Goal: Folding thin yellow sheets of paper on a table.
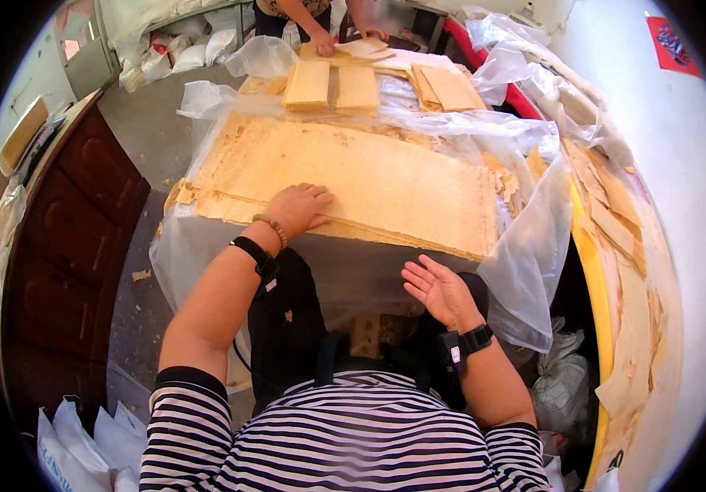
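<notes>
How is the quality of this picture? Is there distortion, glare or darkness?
In the head view: fisheye bending curves the yellow edge at right; corners are black; the right wall looks very bright; the plastic sheet has pale sheen; the tan sheet under the left hand is well lit.

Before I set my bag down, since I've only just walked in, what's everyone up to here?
A person's left hand rests on the near edge of large tan sheets, layered over clear plastic. Their right hand is open and empty, apart from the sheets. Smaller tan stacks lie beyond, and at the far end a co-worker's hands are at thin tan pieces.
</notes>
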Action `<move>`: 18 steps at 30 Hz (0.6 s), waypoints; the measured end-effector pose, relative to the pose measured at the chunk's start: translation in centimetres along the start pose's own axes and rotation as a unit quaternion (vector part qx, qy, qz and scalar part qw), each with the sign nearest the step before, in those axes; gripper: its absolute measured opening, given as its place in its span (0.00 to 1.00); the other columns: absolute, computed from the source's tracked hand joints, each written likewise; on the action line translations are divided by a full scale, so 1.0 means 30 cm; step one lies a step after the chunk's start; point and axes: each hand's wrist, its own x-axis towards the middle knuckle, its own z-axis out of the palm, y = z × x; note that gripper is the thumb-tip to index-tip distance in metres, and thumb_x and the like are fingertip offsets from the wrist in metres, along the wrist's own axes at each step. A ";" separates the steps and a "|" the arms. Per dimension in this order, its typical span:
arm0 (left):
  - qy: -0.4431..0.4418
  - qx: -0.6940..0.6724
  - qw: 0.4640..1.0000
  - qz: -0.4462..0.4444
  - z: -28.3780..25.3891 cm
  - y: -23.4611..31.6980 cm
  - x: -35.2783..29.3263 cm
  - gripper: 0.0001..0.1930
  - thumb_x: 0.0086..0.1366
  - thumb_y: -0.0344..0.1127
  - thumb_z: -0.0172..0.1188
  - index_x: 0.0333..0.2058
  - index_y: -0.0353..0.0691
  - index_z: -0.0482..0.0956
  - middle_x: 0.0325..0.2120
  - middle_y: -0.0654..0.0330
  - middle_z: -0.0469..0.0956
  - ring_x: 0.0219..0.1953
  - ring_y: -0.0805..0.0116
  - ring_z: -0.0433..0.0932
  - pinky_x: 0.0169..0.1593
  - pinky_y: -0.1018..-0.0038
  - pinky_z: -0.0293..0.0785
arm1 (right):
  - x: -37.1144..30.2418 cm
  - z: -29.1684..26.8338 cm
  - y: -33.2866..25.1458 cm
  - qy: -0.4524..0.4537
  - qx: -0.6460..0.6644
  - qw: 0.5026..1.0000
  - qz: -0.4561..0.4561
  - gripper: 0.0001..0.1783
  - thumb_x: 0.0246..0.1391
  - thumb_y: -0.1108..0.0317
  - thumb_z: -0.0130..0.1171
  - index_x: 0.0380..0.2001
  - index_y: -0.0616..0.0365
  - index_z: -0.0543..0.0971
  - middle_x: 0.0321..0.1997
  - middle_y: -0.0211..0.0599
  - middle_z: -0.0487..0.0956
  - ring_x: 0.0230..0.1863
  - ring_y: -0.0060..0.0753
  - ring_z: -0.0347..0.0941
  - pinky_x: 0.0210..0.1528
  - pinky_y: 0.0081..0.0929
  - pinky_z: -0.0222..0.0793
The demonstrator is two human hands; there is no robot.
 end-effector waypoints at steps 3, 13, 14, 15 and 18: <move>-0.045 0.077 0.996 0.019 -0.004 0.050 0.045 0.19 0.65 0.38 0.60 0.54 0.42 0.74 0.45 0.58 0.78 0.46 0.58 0.79 0.48 0.65 0.78 | 0.040 -0.023 0.007 -0.003 0.032 0.999 -0.001 0.31 0.69 0.62 0.52 0.68 0.65 0.59 0.66 0.56 0.68 0.65 0.50 0.68 0.65 0.43 0.69; 0.077 0.224 0.972 0.009 -0.095 0.017 0.153 0.16 0.61 0.33 0.55 0.49 0.45 0.76 0.29 0.67 0.76 0.34 0.67 0.78 0.37 0.70 0.74 | 0.100 -0.011 -0.010 -0.051 0.073 0.996 0.014 0.20 0.69 0.60 0.52 0.56 0.61 0.67 0.64 0.57 0.72 0.66 0.51 0.69 0.65 0.43 0.68; 0.074 0.222 0.972 0.012 -0.135 0.031 0.161 0.16 0.61 0.33 0.55 0.49 0.45 0.76 0.29 0.67 0.76 0.34 0.67 0.78 0.37 0.70 0.74 | 0.106 -0.011 -0.013 -0.048 0.077 0.996 0.015 0.20 0.69 0.60 0.52 0.56 0.61 0.67 0.64 0.57 0.72 0.66 0.51 0.69 0.65 0.43 0.68; 0.067 0.242 0.968 0.015 -0.172 0.053 0.161 0.16 0.61 0.33 0.56 0.48 0.44 0.76 0.29 0.67 0.76 0.34 0.68 0.78 0.37 0.71 0.74 | 0.112 -0.011 -0.016 -0.036 0.074 0.997 0.010 0.19 0.69 0.59 0.52 0.54 0.60 0.68 0.62 0.56 0.73 0.65 0.50 0.70 0.65 0.43 0.68; 0.036 0.256 0.966 0.014 -0.144 0.101 0.110 0.16 0.60 0.33 0.56 0.47 0.42 0.77 0.29 0.66 0.76 0.33 0.67 0.77 0.36 0.71 0.73 | 0.138 0.004 -0.009 0.010 0.062 0.998 0.008 0.17 0.69 0.59 0.51 0.53 0.59 0.70 0.58 0.53 0.77 0.61 0.47 0.74 0.61 0.42 0.71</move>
